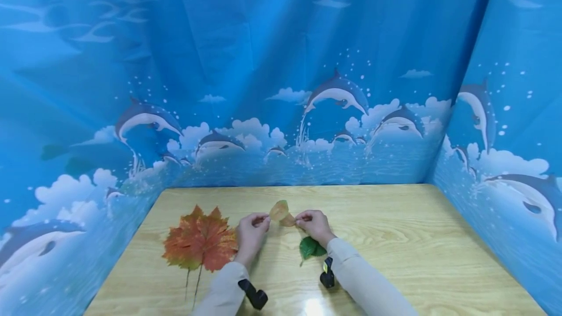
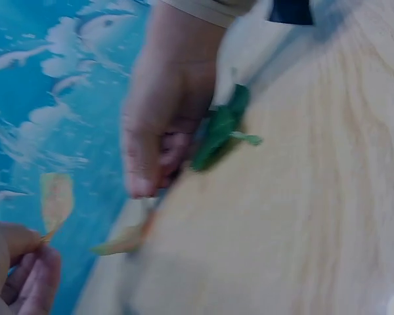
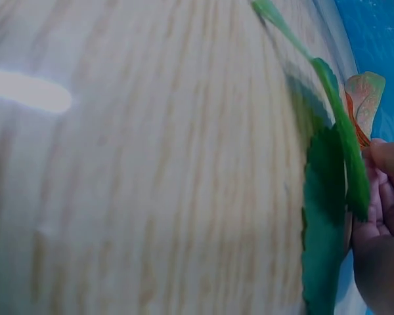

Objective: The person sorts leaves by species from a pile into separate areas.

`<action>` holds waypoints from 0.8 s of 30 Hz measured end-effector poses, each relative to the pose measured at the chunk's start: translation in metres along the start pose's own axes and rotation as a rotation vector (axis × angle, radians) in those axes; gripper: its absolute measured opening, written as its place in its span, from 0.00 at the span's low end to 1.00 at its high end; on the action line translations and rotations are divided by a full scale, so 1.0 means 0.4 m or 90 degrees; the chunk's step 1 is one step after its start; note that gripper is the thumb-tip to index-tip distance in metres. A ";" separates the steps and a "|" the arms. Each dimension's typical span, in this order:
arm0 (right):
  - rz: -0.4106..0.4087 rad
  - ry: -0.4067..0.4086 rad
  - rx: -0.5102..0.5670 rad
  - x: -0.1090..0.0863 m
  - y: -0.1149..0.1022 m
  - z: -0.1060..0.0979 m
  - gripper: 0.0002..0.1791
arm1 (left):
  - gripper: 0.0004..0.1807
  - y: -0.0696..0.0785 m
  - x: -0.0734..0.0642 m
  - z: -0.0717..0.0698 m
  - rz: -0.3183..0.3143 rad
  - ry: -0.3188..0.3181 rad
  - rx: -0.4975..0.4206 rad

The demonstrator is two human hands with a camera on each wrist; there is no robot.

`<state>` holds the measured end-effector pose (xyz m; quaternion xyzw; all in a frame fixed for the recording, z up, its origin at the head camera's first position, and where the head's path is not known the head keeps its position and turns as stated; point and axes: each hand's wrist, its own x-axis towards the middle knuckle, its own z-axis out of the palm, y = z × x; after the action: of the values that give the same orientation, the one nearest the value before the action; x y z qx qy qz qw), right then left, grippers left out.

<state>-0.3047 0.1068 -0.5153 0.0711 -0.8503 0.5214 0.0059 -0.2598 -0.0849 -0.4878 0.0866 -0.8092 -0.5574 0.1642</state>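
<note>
My left hand (image 1: 253,233) pinches a yellow-orange leaf (image 1: 278,211) by its stem, thumb against fingertips; that leaf (image 2: 57,200) stands upright from the fingers in the left wrist view. Opposite it, my right hand (image 1: 315,226) pinches a brownish-orange leaf (image 1: 288,220) at its stem end. The two leaves overlap in the head view but show apart in the left wrist view. Under my right wrist lie green leaves (image 1: 311,247) with toothed edges, seen edge-on as a green leaf (image 3: 323,223) in the right wrist view.
Large red-orange maple leaves (image 1: 202,238) with thin dark stems lie on the wooden table (image 1: 395,247), just left of my left hand. A blue curtain (image 1: 263,62) printed with dolphins hangs behind the table and along its sides.
</note>
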 end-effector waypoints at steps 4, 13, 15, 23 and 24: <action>0.002 0.004 0.005 0.001 0.002 0.000 0.04 | 0.04 -0.023 0.000 0.043 0.002 0.028 0.004; 0.006 -0.006 0.002 0.002 0.007 -0.001 0.04 | 0.04 -0.072 -0.020 0.081 -0.008 0.021 -0.019; 0.001 -0.008 0.000 0.002 0.008 -0.003 0.05 | 0.03 -0.082 -0.023 0.085 0.006 0.032 -0.010; -0.004 -0.003 -0.011 -0.002 0.001 -0.005 0.06 | 0.03 -0.096 -0.027 0.097 0.027 0.055 0.016; -0.003 -0.004 -0.011 -0.002 0.002 -0.004 0.06 | 0.03 -0.096 -0.028 0.098 0.027 0.062 0.015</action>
<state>-0.3041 0.1085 -0.5153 0.0749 -0.8547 0.5137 0.0053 -0.2653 -0.0610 -0.5383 0.0983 -0.8085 -0.5391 0.2146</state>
